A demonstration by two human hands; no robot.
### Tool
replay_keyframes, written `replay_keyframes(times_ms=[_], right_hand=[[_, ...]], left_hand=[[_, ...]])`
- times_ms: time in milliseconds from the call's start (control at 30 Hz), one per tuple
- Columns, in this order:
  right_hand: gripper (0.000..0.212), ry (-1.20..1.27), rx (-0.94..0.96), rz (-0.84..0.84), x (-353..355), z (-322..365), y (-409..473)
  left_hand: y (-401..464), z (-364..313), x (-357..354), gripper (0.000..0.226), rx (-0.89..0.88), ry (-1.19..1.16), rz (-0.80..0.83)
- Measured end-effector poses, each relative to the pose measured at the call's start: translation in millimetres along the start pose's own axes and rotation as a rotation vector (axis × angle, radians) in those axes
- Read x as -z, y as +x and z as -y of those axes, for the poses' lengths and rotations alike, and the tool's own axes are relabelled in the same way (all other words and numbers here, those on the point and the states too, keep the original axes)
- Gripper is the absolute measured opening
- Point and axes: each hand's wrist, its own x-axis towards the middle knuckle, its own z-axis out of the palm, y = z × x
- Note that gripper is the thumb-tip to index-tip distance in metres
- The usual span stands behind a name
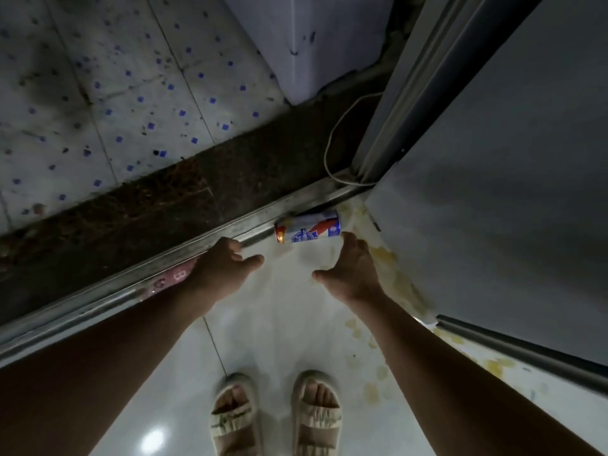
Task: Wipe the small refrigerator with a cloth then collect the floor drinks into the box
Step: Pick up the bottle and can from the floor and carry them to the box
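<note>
A drink can (307, 230), white with blue and red print and a gold end, lies on its side on the white floor tiles against the metal door track (164, 261). My right hand (350, 269) is just below the can's right end, fingers spread and empty, fingertips almost touching it. My left hand (223, 266) hovers open to the can's lower left, by the track, holding nothing. The grey refrigerator (493, 179) stands at the right, its corner next to the can. No cloth or box is in view.
Beyond the track run a dark threshold strip (158, 195) and blue-speckled tiles (115, 93). A white cord (335, 149) loops beside the refrigerator. A pink patterned item (167, 281) lies along the track under my left wrist. My sandalled feet (276, 413) stand below. Yellowish stains (388, 258) mark the floor.
</note>
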Motion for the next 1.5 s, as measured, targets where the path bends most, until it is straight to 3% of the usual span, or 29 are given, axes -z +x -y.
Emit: replay_keyframes(times_ms=[133, 300, 633, 833, 1033, 1267, 1500], right_hand=[[0.081, 0.001, 0.058, -0.074, -45, -26, 64], [0.093, -0.100, 0.115, -0.147, -90, -54, 119], [0.098, -0.489, 0.260, -0.275, -130, -58, 186], [0.074, -0.709, 0.314, -0.312, -150, -67, 180], [0.078, -0.560, 0.264, -0.244, -166, -55, 144], [0.074, -0.325, 0.312, -0.162, -211, -23, 92], [0.074, -0.161, 0.290, -0.211, -259, -26, 77]], left_hand=[[63, 28, -33, 0.059, -0.006, 0.009, -0.093], [115, 59, -66, 0.060, -0.050, 0.079, -0.115], [159, 87, -96, 0.057, -0.157, 0.005, -0.096], [163, 94, -84, 0.056, -0.231, 0.048, -0.136], [142, 127, -51, 0.057, -0.198, 0.060, -0.166], [126, 204, -9, 0.065, -0.100, 0.314, -0.283], [147, 254, -13, 0.080, -0.097, 0.588, -0.417]])
